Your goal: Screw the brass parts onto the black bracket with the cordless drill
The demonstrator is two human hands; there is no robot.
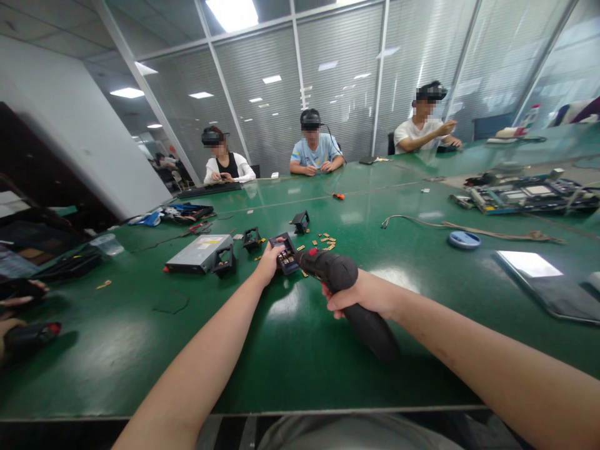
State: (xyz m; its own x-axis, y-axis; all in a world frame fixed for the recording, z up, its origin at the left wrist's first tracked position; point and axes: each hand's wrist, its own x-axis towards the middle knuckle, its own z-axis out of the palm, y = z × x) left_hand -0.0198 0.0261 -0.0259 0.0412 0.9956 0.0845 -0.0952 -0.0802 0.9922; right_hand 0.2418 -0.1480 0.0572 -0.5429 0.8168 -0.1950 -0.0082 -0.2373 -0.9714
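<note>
1. The green table [253, 381] fills the middle and lower frame. Its bare stretch at lower centre could well be used as a firm rest; whether the work is already supported there cannot be told.
2. The black power driver [344, 275], right of centre, is gripped round its handle by the right hand [349, 300]. Its nose is pointed toward the upper left, at the dark case; whether the tip touches cannot be made out. It would best be lined up square to the case's face, with light, even pressure applied.
3. The silver drive [199, 249], left of centre, lies clear of both hands and is best left alone.
4. The dark case [289, 270], at the frame's centre, is grasped along its left side by the left hand [268, 262]. It should be braced firmly, with fingertips held out of the tip's path.
5. Three black brackets [224, 271] stand left of and above the case; knocks should be avoided.
6. Small brass-coloured pieces [329, 247] are scattered just above the driver and could easily be brushed away.
</note>
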